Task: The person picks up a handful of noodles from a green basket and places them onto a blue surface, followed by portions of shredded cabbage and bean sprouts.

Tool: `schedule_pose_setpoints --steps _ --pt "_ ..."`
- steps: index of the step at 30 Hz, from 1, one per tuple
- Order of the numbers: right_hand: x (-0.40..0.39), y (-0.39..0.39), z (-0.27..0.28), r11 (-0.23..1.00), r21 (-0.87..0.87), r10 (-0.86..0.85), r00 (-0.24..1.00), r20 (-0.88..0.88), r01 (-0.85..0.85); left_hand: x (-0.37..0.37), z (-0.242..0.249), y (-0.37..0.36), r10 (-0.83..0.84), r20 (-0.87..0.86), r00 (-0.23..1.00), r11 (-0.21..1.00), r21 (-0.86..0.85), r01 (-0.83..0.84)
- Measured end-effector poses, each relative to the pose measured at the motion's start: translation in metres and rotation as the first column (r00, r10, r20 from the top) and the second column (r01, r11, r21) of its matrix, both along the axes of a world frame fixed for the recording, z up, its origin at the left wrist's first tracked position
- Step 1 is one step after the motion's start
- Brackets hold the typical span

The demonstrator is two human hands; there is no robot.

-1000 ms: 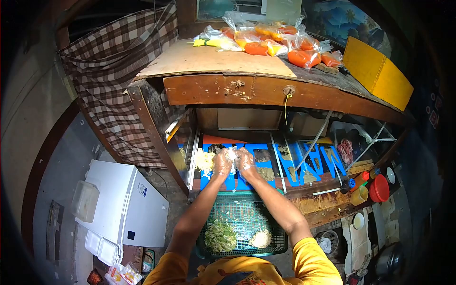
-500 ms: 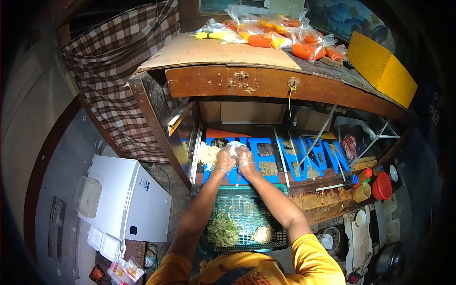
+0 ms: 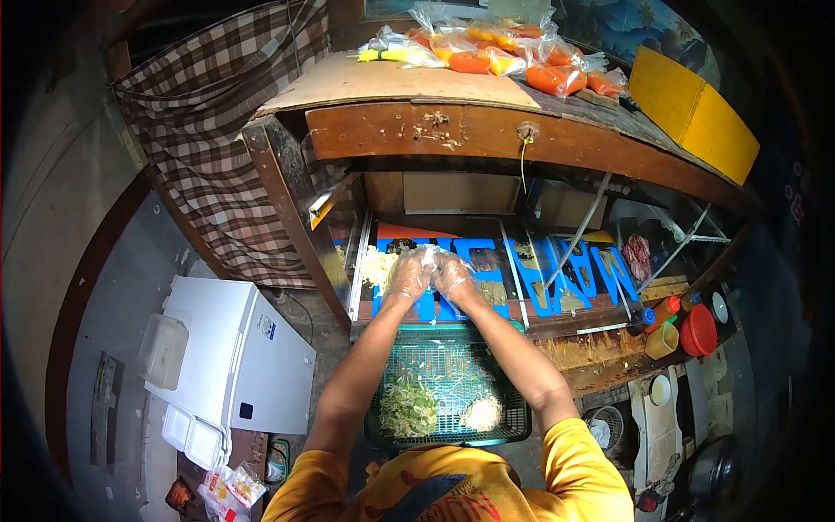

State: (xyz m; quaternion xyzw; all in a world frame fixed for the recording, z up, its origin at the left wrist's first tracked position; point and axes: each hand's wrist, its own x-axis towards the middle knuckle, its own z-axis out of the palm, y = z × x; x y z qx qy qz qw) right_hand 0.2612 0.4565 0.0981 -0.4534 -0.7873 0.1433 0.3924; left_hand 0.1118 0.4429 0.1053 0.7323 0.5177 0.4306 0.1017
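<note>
Side by side over the display case's glass front, my left hand [image 3: 410,276] and my right hand [image 3: 453,275] meet at the fingertips, fingers curled inward. Thin clear plastic [image 3: 429,253] shows between and around them, with shiny film about the wrists. Whether these are gloves or a bag, I cannot tell. A heap of pale yellow shreds [image 3: 377,269] lies just left of my left hand. Below my forearms is a green plastic basket [image 3: 452,357] with shredded greens [image 3: 409,409] on its left and a pale shredded heap [image 3: 482,414] on its right.
Blue lettering [image 3: 609,283] runs across the glass. Bags of orange sauce [image 3: 557,78] and a yellow box [image 3: 694,113] stand on the shelf above. A white chest freezer [image 3: 235,357] is at left. Bottles and a red bowl [image 3: 698,330] sit at right.
My hands have moved slightly apart and turned, and the white bunched plastic between them now looks more spread out. The view has shifted a little.
</note>
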Motion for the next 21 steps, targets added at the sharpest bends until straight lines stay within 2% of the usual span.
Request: schedule_pose_setpoints --steps 3,5,7,9,14,16,19,21 --pt "0.002 -0.005 -0.001 0.999 -0.028 0.016 1.0 -0.004 -0.016 0.002 0.009 -0.01 0.057 -0.041 0.998 0.998 -0.024 -0.058" --pt "0.002 -0.006 -0.005 0.999 0.03 -0.029 0.999 -0.016 0.029 0.003 0.01 -0.011 0.106 -0.082 0.991 0.994 0.008 -0.106" --pt "0.0 -0.016 0.003 0.999 -0.003 -0.032 0.999 -0.032 0.031 0.003 0.004 -0.01 0.115 -0.087 0.99 0.993 0.044 -0.111" --pt "0.001 -0.028 0.018 0.998 -0.047 -0.041 0.997 -0.072 0.037 0.002 0.005 -0.011 0.081 -0.109 0.991 0.992 0.11 -0.069" --pt "0.004 -0.036 0.02 0.999 0.033 -0.004 0.996 -0.088 0.006 0.006 0.017 -0.029 0.095 -0.138 0.986 0.987 0.145 -0.074" --pt "0.006 -0.043 0.022 0.998 0.057 -0.037 0.999 -0.025 0.038 0.007 0.018 -0.036 0.104 -0.143 0.984 0.984 0.161 -0.081" --pt "0.008 -0.062 0.035 0.997 0.057 -0.049 0.999 -0.023 0.051 0.007 0.022 -0.047 0.099 -0.192 0.976 0.983 0.17 -0.066" --pt "0.01 -0.069 0.038 0.998 0.047 -0.033 0.999 -0.023 0.034 0.006 0.025 -0.058 0.069 -0.166 0.984 0.981 0.188 -0.037"
